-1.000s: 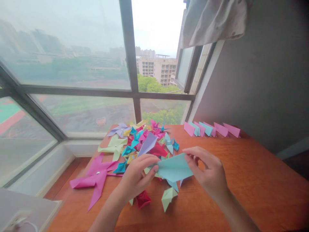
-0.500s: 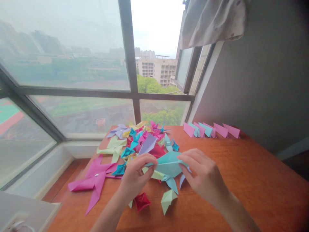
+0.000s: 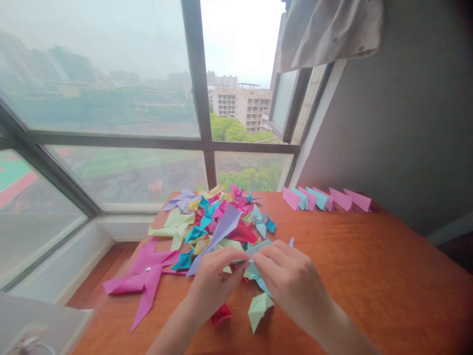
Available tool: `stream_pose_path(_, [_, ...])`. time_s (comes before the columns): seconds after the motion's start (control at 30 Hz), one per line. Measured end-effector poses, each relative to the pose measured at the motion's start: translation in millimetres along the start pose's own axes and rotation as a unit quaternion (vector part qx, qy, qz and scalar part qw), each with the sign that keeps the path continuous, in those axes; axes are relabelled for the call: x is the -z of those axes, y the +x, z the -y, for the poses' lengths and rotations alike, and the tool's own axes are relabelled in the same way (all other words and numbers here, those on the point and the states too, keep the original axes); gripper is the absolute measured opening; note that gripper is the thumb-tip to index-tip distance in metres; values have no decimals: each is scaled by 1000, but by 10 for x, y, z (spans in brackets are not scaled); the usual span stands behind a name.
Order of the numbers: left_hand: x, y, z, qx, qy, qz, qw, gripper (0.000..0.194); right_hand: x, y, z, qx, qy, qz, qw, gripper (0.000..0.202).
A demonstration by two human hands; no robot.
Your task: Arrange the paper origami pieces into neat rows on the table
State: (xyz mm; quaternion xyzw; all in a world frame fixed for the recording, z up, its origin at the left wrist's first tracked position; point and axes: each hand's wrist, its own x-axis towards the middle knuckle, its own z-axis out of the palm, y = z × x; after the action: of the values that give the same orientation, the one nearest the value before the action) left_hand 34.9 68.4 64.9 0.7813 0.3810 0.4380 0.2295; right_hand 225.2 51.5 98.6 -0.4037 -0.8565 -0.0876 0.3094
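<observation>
A light blue folded paper [image 3: 260,246] is pinched between my two hands above the near side of the origami pile. My left hand [image 3: 219,276] grips its left part with thumb and fingers. On the right part, my right hand [image 3: 290,276] has its fingers closed, and they cover much of the paper. The two sets of fingertips are nearly touching. Just below the hands lie a pale green folded piece [image 3: 259,309] and a red one [image 3: 221,315], partly hidden by my left hand.
A magenta pinwheel [image 3: 148,276] lies left of my hands. Behind them is a heap with a purple piece [image 3: 226,226] and a green pinwheel [image 3: 175,227]. Several folded pink and blue papers [image 3: 340,199] stand in a row at the back right of the wooden table [image 3: 377,276].
My hands have come closer together and slightly lower. The light blue paper, spread wide between them before, is now mostly covered by my fingers.
</observation>
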Motion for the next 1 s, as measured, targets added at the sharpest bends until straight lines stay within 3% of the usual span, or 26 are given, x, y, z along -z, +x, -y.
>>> stream_pose_path(0.13, [14,15,-34,0,-20,4,1000,12,-4,-36,-67,13,28,9,999,21])
stream_pose_path(0.3, [82,28,-11,42,-34,-48,997,10,-1,-171,-378,-16,89,28,996,18])
stream_pose_path(0.43, [129,11,38,61,-97,-73,991,9,49,-304,-623,-36,147,-3,989,16])
stream_pose_path(0.6, [145,-17,24,86,-132,-48,986,18,125,-477,-912,-75,163,-38,983,15])
stream_pose_path(0.7, [140,-24,17,98,-112,-47,988,17,174,-647,-1316,-191,93,-89,973,17])
stream_pose_path(0.8, [115,-28,37,72,-101,-25,992,18,241,-835,-1935,-334,13,-153,930,27])
stream_pose_path(0.87, [91,-32,52,47,-81,-10,996,19,284,-921,-2392,-393,-66,-173,901,31])
stream_pose_path(1.0, [56,-22,42,17,-22,3,1000,21,262,-957,-3145,-452,-196,-120,862,26])
